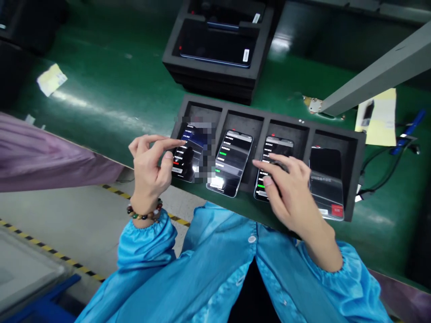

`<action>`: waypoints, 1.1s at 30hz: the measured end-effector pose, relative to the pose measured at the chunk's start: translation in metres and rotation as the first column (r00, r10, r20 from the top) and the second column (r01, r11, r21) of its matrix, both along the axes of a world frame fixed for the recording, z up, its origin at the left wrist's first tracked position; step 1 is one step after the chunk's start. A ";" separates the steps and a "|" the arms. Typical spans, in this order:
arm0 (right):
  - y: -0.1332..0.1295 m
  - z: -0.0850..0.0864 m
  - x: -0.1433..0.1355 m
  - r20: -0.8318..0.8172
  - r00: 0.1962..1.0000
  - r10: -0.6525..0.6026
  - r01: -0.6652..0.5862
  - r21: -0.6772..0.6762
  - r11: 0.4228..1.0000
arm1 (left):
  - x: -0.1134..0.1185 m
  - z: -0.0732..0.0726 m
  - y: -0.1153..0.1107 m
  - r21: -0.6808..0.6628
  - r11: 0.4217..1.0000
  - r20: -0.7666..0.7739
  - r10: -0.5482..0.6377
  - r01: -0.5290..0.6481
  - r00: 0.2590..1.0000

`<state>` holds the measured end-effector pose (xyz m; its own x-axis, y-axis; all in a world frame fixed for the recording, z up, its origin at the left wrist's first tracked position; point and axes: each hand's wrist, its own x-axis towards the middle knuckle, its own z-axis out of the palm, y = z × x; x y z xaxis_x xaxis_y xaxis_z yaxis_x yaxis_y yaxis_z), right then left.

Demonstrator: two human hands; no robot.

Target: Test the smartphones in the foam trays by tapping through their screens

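Observation:
A black foam tray [357, 157] lies in front of me, with lit smartphones side by side in its compartments. My left hand [151, 166], a bead bracelet on its wrist, holds nothing. Its index fingertip is at the screen of the leftmost smartphone [191, 154], partly blurred by pixelation. Beside that, a smartphone [232, 157] shows a list with green lines. My right hand [291, 184] is over the smartphone [264, 148] to the right of it, fingers apart, partly hiding its screen. The rightmost smartphone [326, 184] shows a mostly dark screen with a red patch.
Behind the tray stands a stack of black foam trays [215, 74] with dark phones in the top one. A grey metal post [377, 72] slants down at the right, near cables [380, 179] and yellow paper [379, 119]. Another yellow paper [52, 80] lies left on the green table [101, 89].

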<state>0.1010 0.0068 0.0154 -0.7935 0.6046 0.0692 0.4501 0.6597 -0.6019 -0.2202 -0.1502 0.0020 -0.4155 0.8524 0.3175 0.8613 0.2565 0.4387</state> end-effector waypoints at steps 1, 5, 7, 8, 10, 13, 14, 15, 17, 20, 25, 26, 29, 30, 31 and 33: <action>-0.004 0.001 -0.008 -0.002 0.999 0.048 -0.048 -0.017 0.999 | -0.001 0.000 -0.001 -0.008 1.000 0.000 0.003 -0.003 1.000; -0.018 -0.001 -0.031 -0.013 0.984 0.176 -0.176 -0.032 0.984 | -0.004 -0.001 -0.003 -0.012 1.000 0.011 0.006 -0.006 1.000; -0.024 -0.002 -0.035 -0.037 0.972 0.234 -0.235 -0.037 0.971 | -0.006 -0.003 -0.004 -0.010 1.000 0.012 -0.001 0.001 1.000; -0.027 -0.001 -0.035 -0.051 0.964 0.259 -0.261 -0.042 0.964 | -0.008 -0.003 -0.005 -0.003 1.000 0.010 -0.005 0.005 1.000; -0.031 0.001 -0.035 -0.069 0.954 0.292 -0.296 -0.053 0.954 | -0.011 -0.005 -0.006 0.010 1.000 0.007 -0.005 0.005 1.000; -0.030 0.004 -0.035 -0.069 0.950 0.304 -0.308 -0.063 0.949 | -0.013 -0.007 -0.008 0.002 1.000 0.015 0.023 -0.023 1.000; -0.028 0.004 -0.036 -0.061 0.953 0.297 -0.301 -0.067 0.951 | -0.013 -0.008 -0.008 -0.001 1.000 0.018 0.031 -0.031 0.999; -0.026 0.004 -0.036 -0.054 0.959 0.277 -0.280 -0.068 0.958 | -0.013 -0.008 -0.008 -0.001 1.000 0.021 0.031 -0.031 0.999; -0.020 0.003 -0.038 -0.028 0.977 0.212 -0.213 -0.061 0.975 | -0.013 -0.010 -0.007 0.012 1.000 0.024 0.017 -0.018 1.000; -0.015 0.001 -0.039 0.015 0.989 0.146 -0.145 -0.045 0.988 | -0.013 -0.012 -0.006 0.039 0.999 0.032 0.010 -0.011 0.999; -0.019 0.005 -0.039 0.016 0.964 0.265 -0.263 -0.067 0.962 | -0.017 -0.016 -0.006 0.032 0.999 0.048 -0.002 0.001 0.999; -0.020 0.006 -0.039 0.014 0.960 0.280 -0.278 -0.072 0.958 | -0.018 -0.016 -0.006 0.038 0.999 0.048 -0.004 0.002 0.999; -0.018 0.007 -0.041 0.000 0.970 0.245 -0.244 -0.071 0.967 | -0.018 -0.018 -0.006 0.062 0.998 0.045 -0.011 0.008 0.999; -0.016 0.006 -0.042 -0.004 0.978 0.208 -0.208 -0.057 0.976 | -0.019 -0.019 -0.006 0.066 0.998 0.042 -0.014 0.011 0.999; -0.015 0.005 -0.043 -0.008 0.987 0.162 -0.162 -0.037 0.986 | -0.019 -0.020 -0.007 0.065 0.998 0.040 -0.017 0.014 0.999; -0.012 0.001 -0.046 -0.003 0.997 0.075 -0.075 0.004 0.997 | -0.021 -0.020 -0.007 0.059 0.998 0.039 -0.019 0.017 0.999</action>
<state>0.0547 -0.0050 0.0161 -0.8362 0.5434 0.0744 0.3976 0.6939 -0.6004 -0.2408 -0.1570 -0.0183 -0.4135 0.8403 0.3507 0.8474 0.2142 0.4859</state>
